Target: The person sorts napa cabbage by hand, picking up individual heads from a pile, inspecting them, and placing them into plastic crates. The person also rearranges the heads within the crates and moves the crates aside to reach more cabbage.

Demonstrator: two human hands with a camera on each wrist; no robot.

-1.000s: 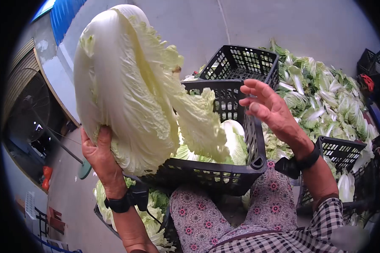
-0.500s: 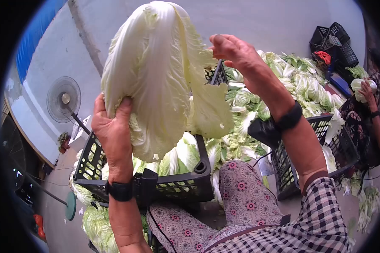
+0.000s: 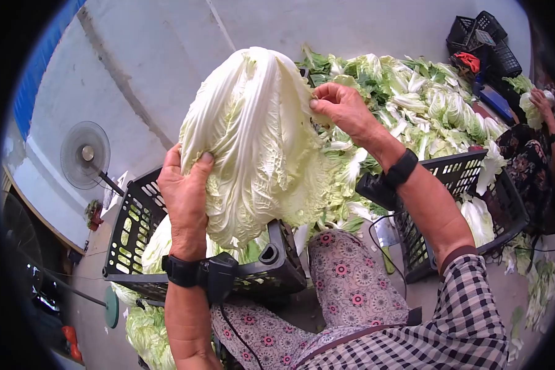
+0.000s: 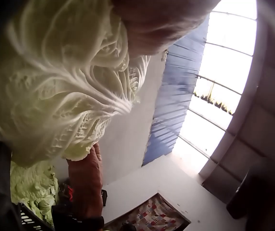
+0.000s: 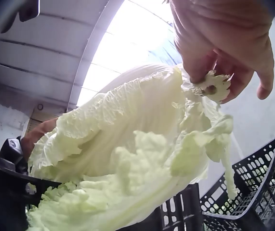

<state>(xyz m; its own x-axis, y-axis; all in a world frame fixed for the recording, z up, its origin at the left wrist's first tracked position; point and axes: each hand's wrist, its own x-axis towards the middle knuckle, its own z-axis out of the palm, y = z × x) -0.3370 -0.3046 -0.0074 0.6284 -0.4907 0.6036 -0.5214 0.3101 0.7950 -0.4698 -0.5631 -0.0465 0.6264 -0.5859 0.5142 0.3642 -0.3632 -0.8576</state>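
A big pale Chinese cabbage hangs over a black crate, its leaf tips toward me. My left hand grips its left side, with the thumb across the front leaves. At the cabbage's right edge is my right hand, finger and thumb together on a leaf edge. From the right wrist view, that hand pinches the ragged leaf edge, which has a brown spot. The outer leaf droops away from the head there. Much of my left hand's fingers is hidden behind the cabbage.
Under the cabbage, the black crate holds more cabbages. A second crate stands at right, before a heap of loose leaves. Another person's hand holds a cabbage at far right. A fan stands at left.
My right hand, apart from the cabbage with fingers spread a second ago, now pinches its leaf edge. The cabbage has come lower and turned slightly. The head view has swung right.
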